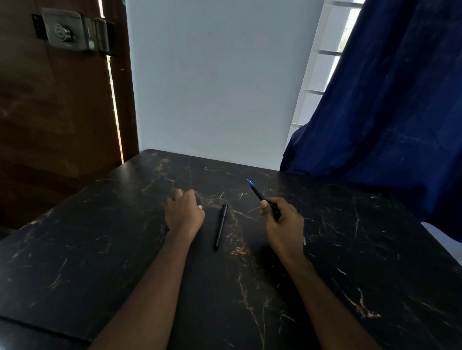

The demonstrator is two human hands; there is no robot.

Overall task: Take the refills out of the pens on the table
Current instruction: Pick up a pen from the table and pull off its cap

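Observation:
A black pen (pixel 221 226) lies lengthwise on the dark marble table (pixel 353 261), between my two hands. My right hand (pixel 283 225) grips another black pen with a blue tip (pixel 256 190), which points up and away to the left, above the table. My left hand (pixel 184 210) rests on the table left of the lying pen, fingers loosely curled, holding nothing. A thin pale object (pixel 304 239) shows just past my right hand, mostly hidden; I cannot tell what it is.
A white wall (pixel 218 80) rises behind the table's far edge. A brown door with a metal lock (pixel 68 32) stands at the left. A blue curtain (pixel 402 103) hangs at the right, reaching down to the table's far right corner.

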